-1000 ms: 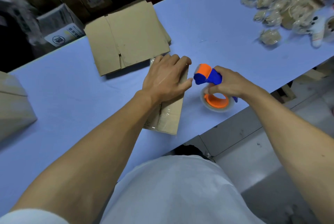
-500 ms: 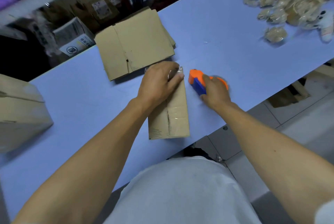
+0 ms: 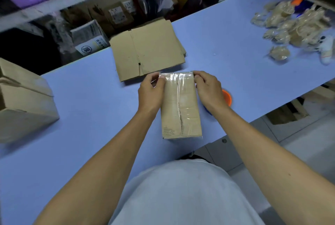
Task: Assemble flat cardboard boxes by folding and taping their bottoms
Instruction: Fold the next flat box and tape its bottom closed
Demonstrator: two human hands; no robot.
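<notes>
A small brown cardboard box [image 3: 181, 112] stands on the blue table [image 3: 90, 116] with its taped bottom facing up; clear tape runs along the centre seam. My left hand [image 3: 150, 94] grips the box's far left corner, fingers curled over the tape end. At the far right corner my right hand [image 3: 208, 88] does the same. The orange and blue tape dispenser [image 3: 226, 97] lies on the table right of the box, mostly hidden behind my right wrist. A stack of flat cardboard boxes [image 3: 148, 48] lies just beyond.
Assembled boxes [image 3: 23, 97] stand at the table's left. A heap of crumpled clear tape and plastic [image 3: 293, 25] covers the far right. Shelves with packages [image 3: 117, 14] rise behind the table. The table's near edge runs by my body.
My right hand has let go of the tape dispenser and moved to the box's far right corner. My left hand shifted from pressing on top to the far left corner.
</notes>
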